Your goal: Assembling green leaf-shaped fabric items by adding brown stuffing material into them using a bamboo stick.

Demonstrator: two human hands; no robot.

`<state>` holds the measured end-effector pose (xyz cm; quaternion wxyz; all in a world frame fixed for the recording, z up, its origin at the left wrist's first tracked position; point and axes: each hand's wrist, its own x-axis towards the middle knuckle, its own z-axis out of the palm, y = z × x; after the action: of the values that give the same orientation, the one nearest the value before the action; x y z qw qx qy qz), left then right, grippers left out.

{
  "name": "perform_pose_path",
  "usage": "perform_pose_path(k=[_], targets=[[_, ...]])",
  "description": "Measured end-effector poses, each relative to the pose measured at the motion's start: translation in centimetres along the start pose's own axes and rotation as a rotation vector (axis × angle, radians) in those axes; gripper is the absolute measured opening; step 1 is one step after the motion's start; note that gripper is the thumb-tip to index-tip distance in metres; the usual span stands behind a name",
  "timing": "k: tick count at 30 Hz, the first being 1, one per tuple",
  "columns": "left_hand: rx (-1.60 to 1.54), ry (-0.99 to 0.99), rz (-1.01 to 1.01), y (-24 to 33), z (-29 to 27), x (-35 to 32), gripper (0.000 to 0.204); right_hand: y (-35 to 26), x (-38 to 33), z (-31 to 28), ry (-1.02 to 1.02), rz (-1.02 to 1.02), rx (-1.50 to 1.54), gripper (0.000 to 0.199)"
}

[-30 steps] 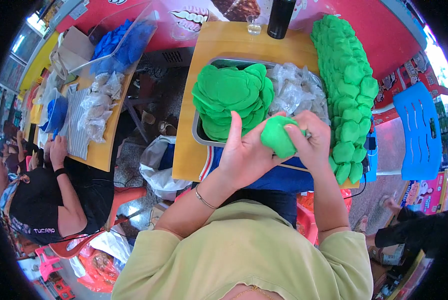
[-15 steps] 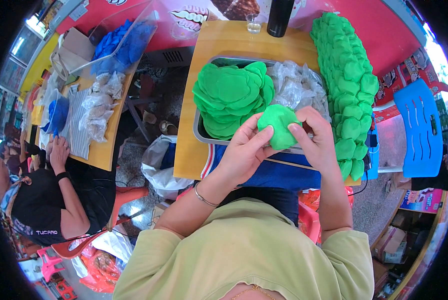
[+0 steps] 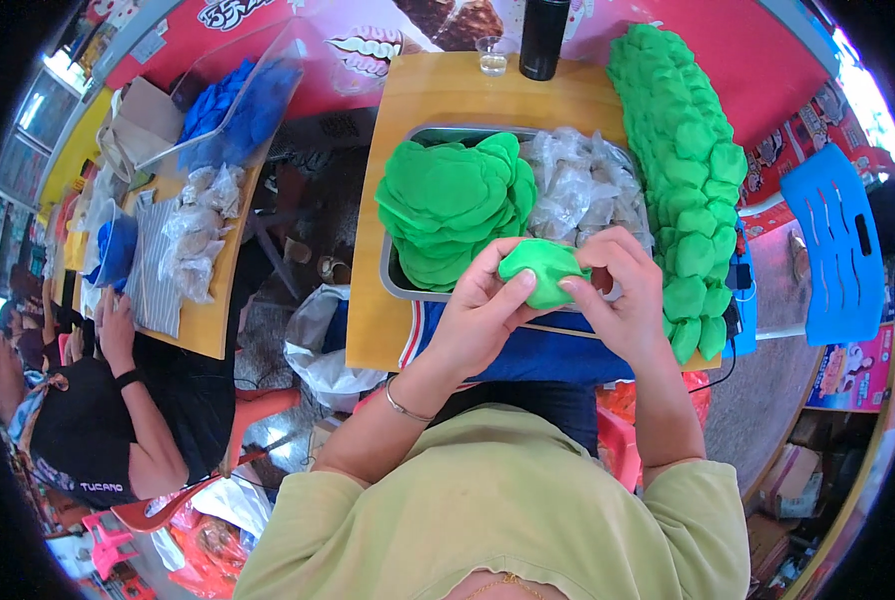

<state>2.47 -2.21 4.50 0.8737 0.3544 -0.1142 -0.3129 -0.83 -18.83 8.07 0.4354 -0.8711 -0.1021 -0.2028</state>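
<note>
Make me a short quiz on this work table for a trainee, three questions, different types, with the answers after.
1. Which hands grip the green dough-like piece? A) left only B) right only C) both
2. True or false: the black bottle stands to the right of the clear cup.
3. Fill in: the metal tray holds a stack of green discs and, to its right, clear ____.

Key:
1. C: the left hand and the right hand.
2. True.
3. Plastic bags.
</note>
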Motion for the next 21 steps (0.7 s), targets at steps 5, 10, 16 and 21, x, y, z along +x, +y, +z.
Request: perform_pose_path(k=[5,10,16,21], targets=[[0.029,-0.059,0.055,0.0,0.1,0.3,0.027,0.1,-0.4,0.0,-0.002,-0.062,-0.033,0.022],[0.031,-0.078,0.030,-0.2,0.2,0.6,0.028,0.5,-0.8,-0.8,0.019,-0.117,-0.067,0.022],[0.057,-0.069,0.014,-1.3,0.7,1.3,0.025,0.8,-1.5,-1.0,0.015,-0.008,-0.042,0.019],[0.048,-0.040,-0.029,-2.6,0.9,2.1,0.022,1.0,-2.1,-2.1,0.025,-0.053,-0.189,0.017]])
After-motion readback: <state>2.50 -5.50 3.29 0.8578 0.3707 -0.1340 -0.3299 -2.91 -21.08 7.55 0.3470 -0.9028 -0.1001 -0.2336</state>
